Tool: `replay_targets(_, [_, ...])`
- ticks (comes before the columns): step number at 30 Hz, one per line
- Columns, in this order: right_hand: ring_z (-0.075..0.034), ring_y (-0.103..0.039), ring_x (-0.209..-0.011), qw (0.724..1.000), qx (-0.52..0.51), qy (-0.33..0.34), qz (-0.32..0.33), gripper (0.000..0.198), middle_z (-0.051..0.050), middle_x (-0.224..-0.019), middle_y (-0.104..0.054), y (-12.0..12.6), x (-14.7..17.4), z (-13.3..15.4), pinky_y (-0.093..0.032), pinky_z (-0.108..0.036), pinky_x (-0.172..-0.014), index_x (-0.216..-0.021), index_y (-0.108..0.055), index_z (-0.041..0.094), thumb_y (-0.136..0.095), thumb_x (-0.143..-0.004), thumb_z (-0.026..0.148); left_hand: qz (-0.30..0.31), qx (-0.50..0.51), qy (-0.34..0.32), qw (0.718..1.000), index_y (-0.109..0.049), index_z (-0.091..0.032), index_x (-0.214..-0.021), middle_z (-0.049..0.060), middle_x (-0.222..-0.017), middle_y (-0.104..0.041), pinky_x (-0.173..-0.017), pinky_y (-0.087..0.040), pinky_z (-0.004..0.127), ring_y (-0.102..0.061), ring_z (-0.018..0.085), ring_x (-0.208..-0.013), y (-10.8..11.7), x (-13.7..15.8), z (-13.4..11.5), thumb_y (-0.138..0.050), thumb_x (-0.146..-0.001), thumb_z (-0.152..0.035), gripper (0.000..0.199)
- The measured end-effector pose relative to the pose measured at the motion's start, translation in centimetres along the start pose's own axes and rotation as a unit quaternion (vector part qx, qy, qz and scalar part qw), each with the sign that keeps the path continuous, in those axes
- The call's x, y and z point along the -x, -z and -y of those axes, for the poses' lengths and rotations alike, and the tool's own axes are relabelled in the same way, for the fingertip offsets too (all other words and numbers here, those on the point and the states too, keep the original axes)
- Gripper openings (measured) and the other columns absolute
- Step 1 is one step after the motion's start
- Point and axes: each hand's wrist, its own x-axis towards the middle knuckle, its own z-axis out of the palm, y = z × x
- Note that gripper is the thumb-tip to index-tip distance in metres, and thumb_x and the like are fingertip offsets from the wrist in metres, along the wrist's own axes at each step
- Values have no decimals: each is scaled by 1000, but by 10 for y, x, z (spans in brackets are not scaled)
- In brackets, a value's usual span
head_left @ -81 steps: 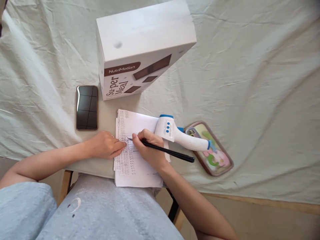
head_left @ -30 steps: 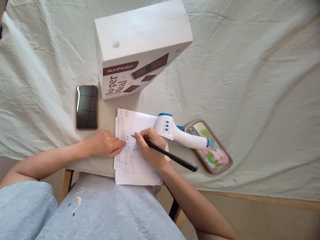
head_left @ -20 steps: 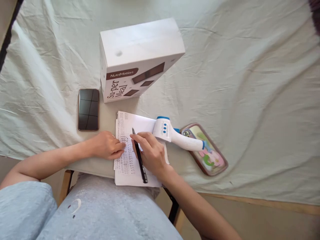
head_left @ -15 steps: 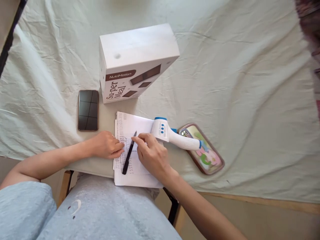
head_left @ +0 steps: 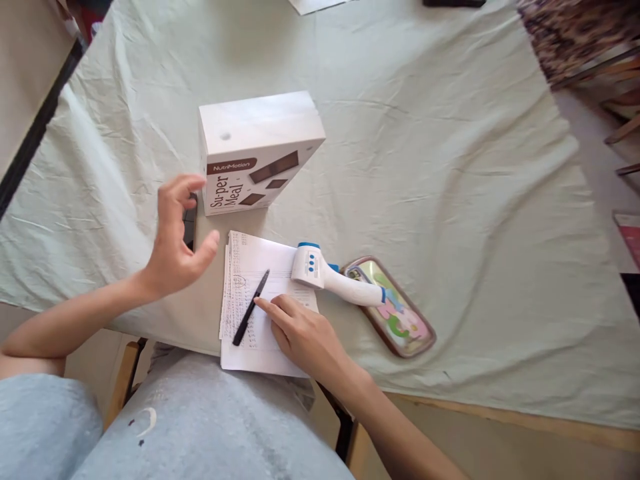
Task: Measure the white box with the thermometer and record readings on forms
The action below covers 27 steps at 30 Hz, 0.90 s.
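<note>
My left hand (head_left: pixel 177 243) is raised with thumb and fingers spread, holding nothing. It is beside the white "Super Meal" box (head_left: pixel 235 185) and partly covers a dark smartphone (head_left: pixel 189 227). My right hand (head_left: pixel 303 333) lies on a stack of papers (head_left: pixel 275 253) with its index finger stretched out. That fingertip is at the middle of a black pen (head_left: pixel 251 308), which lies slanted on the written sheet. Nothing is gripped in the right hand. The white and blue infrared thermometer (head_left: pixel 340 280) has its head on the papers' right edge.
The thermometer's handle overlaps a second phone (head_left: pixel 400 313) in a colourful case. A pale wrinkled cloth (head_left: pixel 450 200) covers the table. At the far edge are a white sheet (head_left: pixel 317 5) and a dark object (head_left: pixel 454 3).
My left hand has lifted off the papers, opened, and moved up and left over the dark phone. My right hand stays on the papers by the pen. The view has shifted slightly.
</note>
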Motion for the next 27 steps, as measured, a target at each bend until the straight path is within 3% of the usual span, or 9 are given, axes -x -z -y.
replay_targets(2, [-17,-63,-70,1000,-3,-20,18,31,-6,-85,-66,1,2,-3,-47,-26,-57,-111,-63,15,-39,-92,9,-11,6,12,1000,-22,-33,-144,10,-152,-26,-108,-37,49,-28,32,-142,3,-15,23,-73,-74,-41,86])
replay_targets(4, [-18,-64,-71,999,-5,-34,24,32,-7,-87,-67,1,4,-4,-47,-27,-58,-114,-62,15,-38,-92,10,7,11,36,999,-20,-35,-145,9,-157,-20,-116,-26,53,-16,35,-148,2,-30,52,-81,-66,-44,100])
replay_targets(7, [-18,-63,-71,999,-20,-19,40,39,-7,-86,-66,-1,4,-1,-47,-27,-59,-124,-59,16,-37,-93,9,56,10,84,995,-33,-27,-140,14,-153,-29,-121,-16,54,-15,38,-148,-5,-53,87,-90,-50,-45,108])
replay_targets(9, [-18,-63,-70,998,-29,-12,51,40,-6,-85,-65,-3,3,1,-47,-27,-58,-125,-60,17,-37,-93,9,89,-1,134,987,-46,-20,-129,17,-144,-41,-120,-18,56,-21,41,-145,-10,-65,96,-93,-41,-44,103])
replay_targets(12, [-18,-63,-72,997,-44,-28,50,38,-7,-86,-65,-6,2,3,-47,-26,-58,-122,-62,17,-39,-93,10,72,39,186,979,-53,-16,-110,15,-123,-57,-111,-36,54,-43,39,-132,-16,-76,89,-92,-40,-47,86])
replay_targets(16, [-18,-64,-73,998,-51,-36,28,35,-7,-86,-65,-11,2,3,-47,-26,-59,-118,-63,17,-39,-93,11,-6,206,226,952,-51,-18,-104,8,-104,-67,-87,-55,40,-65,27,-103,-17,-71,49,-86,-54,-54,70])
replay_targets(21, [-18,-65,-75,998,-49,-43,8,34,-7,-88,-66,-14,2,3,-50,-27,-61,-116,-63,18,-37,-93,11,13,372,343,863,-56,-16,-99,8,-93,-71,-72,-59,34,-71,24,-86,-25,-41,4,-77,-68,-53,53])
replay_targets(24, [-19,-66,-76,998,-58,-40,2,35,-9,-88,-66,-13,2,5,-50,-28,-59,-116,-62,16,-38,-92,10,18,409,394,823,-56,-15,-100,8,-88,-73,-67,-59,33,-72,23,-79,-34,-20,2,-77,-69,-50,50])
replay_targets(27, [-20,-66,-73,996,-76,-40,-16,34,-8,-86,-67,-9,2,5,-52,-29,-60,-118,-61,17,-38,-93,11,4,420,406,812,-54,-16,-105,7,-89,-72,-68,-58,32,-72,22,-79,-41,-5,12,-76,-73,-46,49])
